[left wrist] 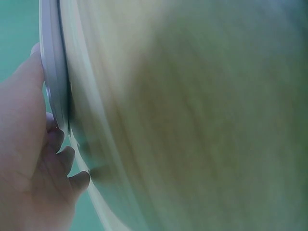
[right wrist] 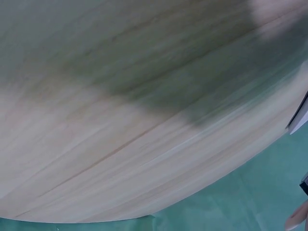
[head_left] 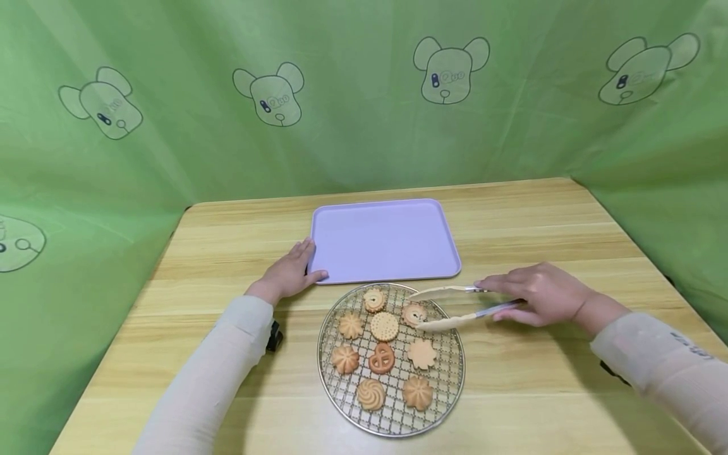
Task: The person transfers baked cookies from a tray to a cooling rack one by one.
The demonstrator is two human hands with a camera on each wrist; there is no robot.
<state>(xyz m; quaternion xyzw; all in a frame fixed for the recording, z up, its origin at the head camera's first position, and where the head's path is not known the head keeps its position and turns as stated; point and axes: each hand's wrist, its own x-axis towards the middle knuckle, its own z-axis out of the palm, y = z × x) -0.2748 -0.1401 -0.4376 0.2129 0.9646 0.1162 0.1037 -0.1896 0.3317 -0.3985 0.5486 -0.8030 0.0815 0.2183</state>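
Note:
My right hand (head_left: 543, 294) holds a pair of tongs (head_left: 446, 323) with pale tips and metal arms. The tips are spread over the upper right of a round wire rack (head_left: 392, 435), one on each side of a round scalloped cookie (head_left: 414, 314). That cookie still lies on the mesh. My left hand (head_left: 289, 272) grips the left edge of a purple tray (head_left: 383, 240), thumb over the near corner. The left wrist view shows the tray's rim (left wrist: 54, 72) between thumb and fingers. Only a fingertip (right wrist: 296, 216) and part of the tray show at the right wrist view's edge.
Several other cookies are spread on the rack, among them a pretzel-shaped one (head_left: 382, 358), a dotted round one (head_left: 384, 327) and a swirled one (head_left: 371, 394). The tray lies just beyond the rack on the wooden table (head_left: 529, 234). Green curtains (head_left: 364, 145) surround the table.

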